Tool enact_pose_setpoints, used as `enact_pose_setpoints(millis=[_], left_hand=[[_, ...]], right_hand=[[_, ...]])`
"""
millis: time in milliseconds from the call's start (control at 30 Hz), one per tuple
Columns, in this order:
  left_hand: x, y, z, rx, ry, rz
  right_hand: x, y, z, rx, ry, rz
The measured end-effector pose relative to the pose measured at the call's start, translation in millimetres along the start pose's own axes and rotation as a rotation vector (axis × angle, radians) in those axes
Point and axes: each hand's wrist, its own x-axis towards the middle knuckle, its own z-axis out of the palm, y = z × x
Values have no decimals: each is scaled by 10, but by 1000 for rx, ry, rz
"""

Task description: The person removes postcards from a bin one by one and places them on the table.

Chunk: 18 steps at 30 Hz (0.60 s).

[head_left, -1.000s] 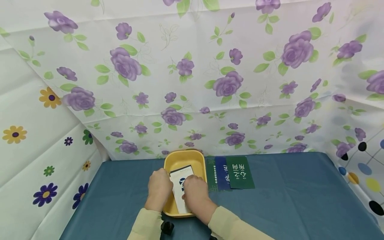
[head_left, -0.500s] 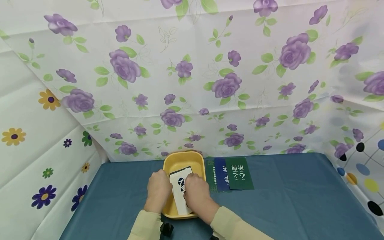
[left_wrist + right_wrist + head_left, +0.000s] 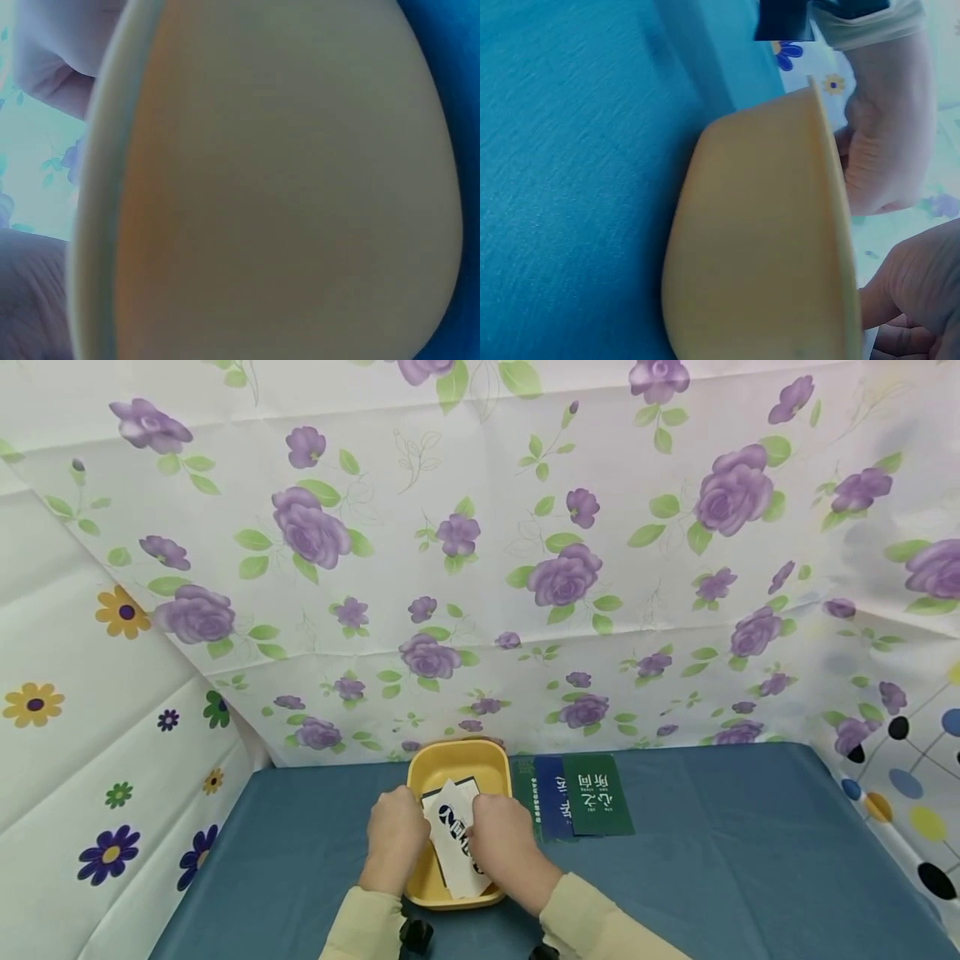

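Observation:
A white card (image 3: 452,839) with dark blue printing slants inside the yellow tray (image 3: 417,768), over another white card with a dark edge. My left hand (image 3: 397,839), fingers curled, grips the left edge of the cards; its fingertips are hidden in the head view. My right hand (image 3: 510,845) pinches the printed card along its right side. Both hands are over the tray. The left wrist view is mostly filled by the tray's outer wall (image 3: 285,180). In the right wrist view, my right hand (image 3: 922,289) is by the tray rim, partly cut off.
To the right of the tray, a green card (image 3: 600,795) with white characters overlaps a dark blue card (image 3: 553,797) on the blue-covered table (image 3: 712,860). A white floral sheet (image 3: 480,568) rises behind the table's back edge.
My right hand has moved slightly to the right, and the top card has turned with it, showing more printing and part of the card beneath. The left hand has stayed nearly still.

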Motion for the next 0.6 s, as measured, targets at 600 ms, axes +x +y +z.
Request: enact_pose_setpoints(millis=[600], left_hand=[[-11, 10, 10, -13, -18, -24]], right_hand=[[-48, 175, -118, 309, -18, 37]])
